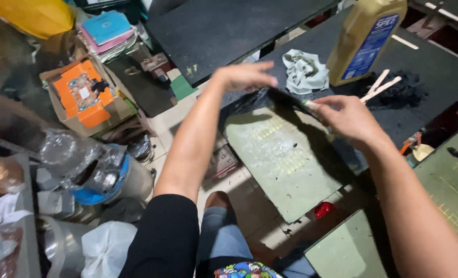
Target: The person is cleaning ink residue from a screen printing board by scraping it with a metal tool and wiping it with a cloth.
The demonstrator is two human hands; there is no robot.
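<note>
Cluttered workshop boards surround us as our right hand [348, 117] pinches a thin dark sheet [291, 105] at twelve o'clock, our left hand [243, 76] spread loose above it; it looks light and floppy, best gripped by its edges.

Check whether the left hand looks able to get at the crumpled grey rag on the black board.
Probably yes. The left hand hovers open just beside the rag, with nothing between them. The tan bottle stands on the rag's far side, and the right hand, holding a stick, is lower.
</note>
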